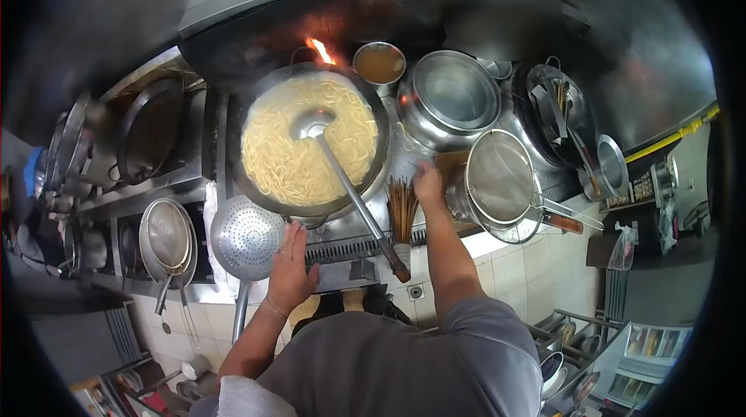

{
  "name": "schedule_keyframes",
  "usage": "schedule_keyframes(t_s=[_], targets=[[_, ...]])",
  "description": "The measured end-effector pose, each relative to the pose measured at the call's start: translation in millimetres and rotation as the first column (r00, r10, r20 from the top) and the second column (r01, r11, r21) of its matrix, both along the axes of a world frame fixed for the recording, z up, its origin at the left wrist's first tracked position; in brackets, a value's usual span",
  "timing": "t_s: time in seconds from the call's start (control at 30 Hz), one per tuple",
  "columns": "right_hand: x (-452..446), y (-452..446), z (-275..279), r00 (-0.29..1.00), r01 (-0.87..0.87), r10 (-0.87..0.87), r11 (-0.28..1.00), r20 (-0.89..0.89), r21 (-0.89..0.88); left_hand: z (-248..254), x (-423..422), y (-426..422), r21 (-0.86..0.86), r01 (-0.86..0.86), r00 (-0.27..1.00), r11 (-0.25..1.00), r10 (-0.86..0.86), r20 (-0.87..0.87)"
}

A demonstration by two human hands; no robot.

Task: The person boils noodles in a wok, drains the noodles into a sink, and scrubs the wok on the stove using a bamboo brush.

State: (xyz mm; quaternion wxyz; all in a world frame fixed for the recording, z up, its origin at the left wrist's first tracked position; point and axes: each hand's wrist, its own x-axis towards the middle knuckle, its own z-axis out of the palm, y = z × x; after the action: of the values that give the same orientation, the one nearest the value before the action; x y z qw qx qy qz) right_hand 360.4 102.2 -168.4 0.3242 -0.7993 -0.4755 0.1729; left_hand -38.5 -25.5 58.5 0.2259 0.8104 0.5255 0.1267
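Observation:
A large wok (247,184) full of pale noodles (268,149) in cloudy liquid sits in front of me. A long-handled ladle (315,123) rests in it, its handle slanting toward me over the rim. My left hand (292,271) is open, fingers stretched out, by the wok's near edge and just right of a perforated skimmer (247,237). My right hand (427,182) has its fingers curled over the steel counter, right of a bamboo wok brush (402,211). What its fingers hold, if anything, is hidden.
A flame (318,50) rises behind the wok. Farther right stand a pot of brownish liquid (379,65), a steel basin of water (457,90), mesh strainers (500,176) and a second wok (544,114) holding utensils. More strainers (168,237) lie at left.

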Motion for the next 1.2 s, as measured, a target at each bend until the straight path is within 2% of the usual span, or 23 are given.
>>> schedule_keyframes(t_s=[0.03, 0.1, 0.17, 0.23, 0.27, 0.3, 0.37, 0.4, 0.43, 0.5, 0.53, 0.63, 0.73, 0.8, 0.9, 0.97, 1.03, 1.07, 1.1, 1.13, 1.2], targets=[[-0.6, 14.7, 4.4, 1.0, -0.012, 0.012, 1.0, -0.002, 0.008, -0.2, 1.2, 1.0, 0.011, 0.003, 1.0, 1.0, -0.003, -0.01], [1.9, 52.8, 9.9, 0.986, -0.132, 0.109, 0.971, 0.124, 0.197, 0.9, 2.6, 1.6, 0.029, -0.006, 1.0, 1.0, 0.007, -0.022], [0.9, 71.4, 8.3, 0.973, -0.194, 0.164, 0.962, 0.164, 0.192, 5.6, 2.4, -1.5, 0.026, 0.026, 0.997, 0.999, -0.024, -0.069], [2.2, 77.3, -4.8, 0.905, -0.281, 0.293, 0.956, 0.31, -0.083, 9.1, 0.0, -8.2, 0.016, 0.03, 0.997, 0.999, -0.029, -0.064], [4.7, 76.3, -14.7, 0.866, -0.312, 0.32, 0.946, 0.385, -0.084, 9.6, -1.2, -10.3, 0.004, 0.041, 0.997, 0.999, -0.04, -0.058], [9.2, 77.4, -13.8, 0.864, -0.318, 0.324, 0.945, 0.384, -0.082, 8.8, 0.2, -9.3, 0.006, 0.035, 0.998, 0.999, -0.034, -0.06], [14.3, 81.3, -12.0, 0.791, -0.325, 0.407, 0.912, 0.456, -0.249, 6.7, 4.6, -2.1, 0.069, 0.035, 0.998, 0.997, -0.031, -0.057], [16.6, 78.1, -9.1, 0.853, -0.272, 0.325, 0.945, 0.408, -0.183, 5.2, 5.7, 0.8, 0.063, 0.033, 0.998, 0.997, -0.03, -0.052], [19.1, 75.7, -5.9, 0.851, -0.273, 0.328, 0.943, 0.41, -0.19, 3.7, 6.7, 4.2, 0.083, 0.014, 0.999, 0.996, -0.009, -0.05], [24.1, 70.3, -1.1, 0.946, -0.273, 0.258, 0.96, 0.195, 0.055, 3.5, 7.4, 5.3, 0.098, -0.008, 0.999, 0.995, 0.012, -0.043], [23.8, 64.1, -1.2, 0.98, -0.164, 0.149, 0.98, 0.13, 0.112, 3.6, 7.3, 4.5, 0.101, -0.003, 0.999, 0.995, 0.008, -0.046], [32.0, 50.3, -2.8, 0.982, -0.13, 0.117, 0.989, 0.147, 0.077, 4.2, 9.2, -3.2, 0.081, 0.006, 0.999, 0.997, -0.001, -0.054], [25.6, 67.5, -11.0, 0.962, -0.185, 0.167, 0.98, 0.217, 0.067, 1.8, 10.8, -4.3, 0.076, -0.001, 0.997, 0.997, 0.007, -0.073], [15.2, 83.3, -14.1, 0.965, -0.194, 0.176, 0.978, 0.192, 0.078, 1.3, 9.1, -6.3, 0.093, -0.03, 0.996, 0.995, 0.038, -0.083], [15.2, 80.1, -15.9, 0.978, -0.132, 0.122, 0.99, 0.167, 0.049, -0.3, 13.5, -7.7, 0.107, -0.008, 0.997, 0.994, 0.017, -0.081], [23.1, 77.9, -21.0, 0.991, -0.064, 0.045, 0.986, 0.123, 0.153, -0.2, 16.4, -9.3, 0.074, -0.004, 0.997, 0.997, 0.01, -0.08], [34.0, 89.2, -43.5, 0.989, -0.011, -0.002, 0.996, 0.148, 0.092, 1.0, 19.2, -8.6, 0.073, -0.016, 0.997, 0.997, 0.021, -0.077], [36.8, 93.0, -51.7, 0.985, 0.128, -0.105, 0.977, -0.137, 0.173, 1.6, 20.0, -8.1, 0.066, -0.017, 0.997, 0.998, 0.022, -0.077], [39.2, 94.6, -53.2, 0.893, 0.281, -0.174, 0.936, -0.416, 0.211, 0.6, 20.4, -7.2, 0.066, -0.016, 0.997, 0.998, 0.021, -0.072], [37.4, 92.7, -33.9, 0.894, 0.28, -0.175, 0.936, -0.412, 0.212, -2.1, 20.5, -6.3, 0.07, -0.017, 0.998, 0.997, 0.021, -0.051], [30.1, 89.8, 23.7, 0.777, 0.318, -0.075, 0.904, -0.625, 0.286, -3.6, 20.3, -6.0, 0.079, -0.016, 0.999, 0.997, 0.018, -0.03]])
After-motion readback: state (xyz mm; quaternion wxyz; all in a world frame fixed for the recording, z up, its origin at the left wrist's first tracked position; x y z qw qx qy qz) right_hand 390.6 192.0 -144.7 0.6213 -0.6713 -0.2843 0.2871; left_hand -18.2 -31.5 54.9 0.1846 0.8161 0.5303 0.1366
